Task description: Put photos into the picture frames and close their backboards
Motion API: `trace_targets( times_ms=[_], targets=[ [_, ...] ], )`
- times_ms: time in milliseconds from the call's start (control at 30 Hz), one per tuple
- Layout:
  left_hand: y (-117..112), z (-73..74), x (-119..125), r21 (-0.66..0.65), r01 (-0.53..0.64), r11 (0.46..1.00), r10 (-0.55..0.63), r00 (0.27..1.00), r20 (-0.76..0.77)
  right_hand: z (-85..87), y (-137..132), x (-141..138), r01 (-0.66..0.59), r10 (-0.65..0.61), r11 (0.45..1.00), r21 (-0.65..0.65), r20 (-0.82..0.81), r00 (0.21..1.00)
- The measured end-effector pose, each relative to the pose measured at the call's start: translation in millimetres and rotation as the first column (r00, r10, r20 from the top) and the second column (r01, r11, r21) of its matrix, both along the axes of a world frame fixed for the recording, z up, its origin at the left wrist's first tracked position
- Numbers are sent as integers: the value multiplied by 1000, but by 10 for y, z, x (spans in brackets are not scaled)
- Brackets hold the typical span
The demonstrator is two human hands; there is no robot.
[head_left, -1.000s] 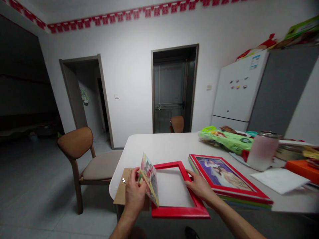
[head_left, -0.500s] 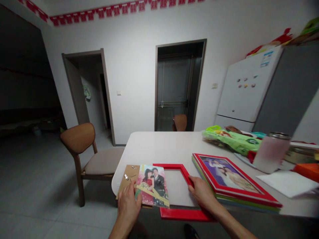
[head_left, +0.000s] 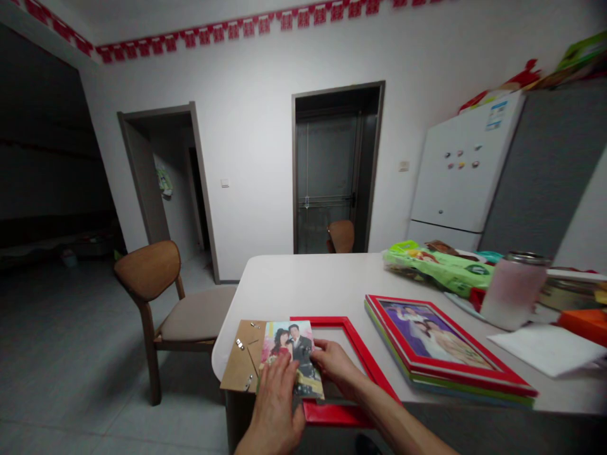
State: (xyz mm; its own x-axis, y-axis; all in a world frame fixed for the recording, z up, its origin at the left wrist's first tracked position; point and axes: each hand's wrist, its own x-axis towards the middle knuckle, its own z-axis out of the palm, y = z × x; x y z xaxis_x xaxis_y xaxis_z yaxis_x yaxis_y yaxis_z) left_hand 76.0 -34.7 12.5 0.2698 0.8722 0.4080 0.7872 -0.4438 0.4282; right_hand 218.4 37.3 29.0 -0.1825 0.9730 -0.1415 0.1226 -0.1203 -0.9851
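A colour photo print [head_left: 291,344] lies across the left side of an empty red picture frame [head_left: 353,354] at the near edge of the white table [head_left: 313,284]. My left hand [head_left: 277,398] lies flat on the print's lower half, fingers stretched out. My right hand [head_left: 334,365] pinches the print's right edge, fingers closed on it. A brown backing board [head_left: 241,360] with small metal clips lies under the print's left side, overhanging the table edge.
A stack of framed pictures, red one on top [head_left: 441,344], lies to the right. Behind it are a green packet [head_left: 436,265], a frosted jar [head_left: 515,291], white paper [head_left: 545,347] and an orange box [head_left: 585,322]. A wooden chair [head_left: 165,303] stands left of the table; a fridge [head_left: 459,170] stands behind.
The print went from held upright in my left hand to lying flat on the frame. My right hand left the frame's right side and took the print's edge.
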Motion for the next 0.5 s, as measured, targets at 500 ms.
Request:
trace_targets(
  times_ms=[500],
  targets=[
    [147,353,318,-48,-172,984,125,470,874,88,-267,143,117,-166,979,-165,-324,931]
  ],
)
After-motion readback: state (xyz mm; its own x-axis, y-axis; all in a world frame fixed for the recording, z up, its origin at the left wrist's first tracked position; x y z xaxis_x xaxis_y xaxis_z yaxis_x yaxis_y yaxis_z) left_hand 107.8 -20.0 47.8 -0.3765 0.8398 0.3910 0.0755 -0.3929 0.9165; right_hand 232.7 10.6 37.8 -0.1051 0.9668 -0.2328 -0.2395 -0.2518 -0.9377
